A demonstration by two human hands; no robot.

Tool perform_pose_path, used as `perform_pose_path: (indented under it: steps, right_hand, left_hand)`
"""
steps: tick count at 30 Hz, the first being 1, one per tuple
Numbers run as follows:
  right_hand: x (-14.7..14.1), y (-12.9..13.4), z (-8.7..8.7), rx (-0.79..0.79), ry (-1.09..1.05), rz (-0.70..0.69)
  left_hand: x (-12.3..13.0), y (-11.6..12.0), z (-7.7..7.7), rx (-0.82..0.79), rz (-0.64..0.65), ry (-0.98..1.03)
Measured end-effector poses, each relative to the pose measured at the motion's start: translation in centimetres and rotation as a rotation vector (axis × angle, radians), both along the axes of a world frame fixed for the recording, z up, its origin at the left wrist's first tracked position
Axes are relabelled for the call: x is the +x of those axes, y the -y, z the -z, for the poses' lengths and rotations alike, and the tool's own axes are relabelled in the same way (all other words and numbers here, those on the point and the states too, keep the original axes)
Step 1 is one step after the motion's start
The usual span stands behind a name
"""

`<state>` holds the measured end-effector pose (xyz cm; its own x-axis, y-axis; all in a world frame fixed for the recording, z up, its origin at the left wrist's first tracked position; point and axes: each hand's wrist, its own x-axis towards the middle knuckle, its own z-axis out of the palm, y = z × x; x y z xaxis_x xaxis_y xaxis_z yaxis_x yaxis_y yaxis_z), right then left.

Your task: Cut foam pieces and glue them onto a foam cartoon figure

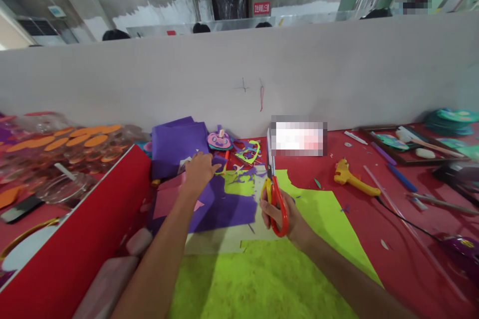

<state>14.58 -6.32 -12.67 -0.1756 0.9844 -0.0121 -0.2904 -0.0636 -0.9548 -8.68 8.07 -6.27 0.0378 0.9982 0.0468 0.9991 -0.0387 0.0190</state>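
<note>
We hold scissors (277, 209) in right hand (292, 218), fingers wrapped round red-and-yellow handles, blades pointing away from us, above yellow-green sheet (318, 214). Our left hand (200, 169) stretches farther forward, over purple sheets (179, 144); cannot tell whether its fingers grip anything. Pink sheet (170, 198) partly under our left forearm. Cut scraps (251, 152) beyond, between our hands. Yellow glue gun (354, 180) on red table (374, 222), right of scissors. Red panel (108, 209) stands at left.
</note>
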Motion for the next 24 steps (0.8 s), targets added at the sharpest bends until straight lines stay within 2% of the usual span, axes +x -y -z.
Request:
perform_pose_path:
  steps: [3,6,10,14,19,22,24]
  right_hand:
    - [0.3,-0.1,-0.5,-0.043,-0.038,0.030]
    - [0.6,0.1,-1.1,-0.017,-0.049,0.016]
    - [0.8,0.2,-0.7,0.042,-0.059,-0.070]
    - [0.6,0.2,0.0,-0.026,-0.145,-0.107]
    - [0.2,0.1,0.2,-0.049,-0.208,-0.123]
    - [-0.1,0.1,0.7,-0.044,-0.205,-0.145]
    - [-0.2,0.1,1.0,0.010,-0.111,-0.087]
  left_hand:
    - [0.4,-0.5,0.7,0.016,0.027,0.040]
    - [0.7,-0.7,0.5,0.062,0.051,0.089]
    - [0.9,-0.8,-0.9,0.143,0.087,0.165]
    - [1.4,-0.9,-2.8,0.155,0.162,0.221]
    - [4.4,-0.1,-4.8,0.211,0.292,0.350]
    - [6.4,0.8,-5.0,0.258,0.346,0.479]
    - [7.3,1.5,-4.9,0.250,0.368,0.592]
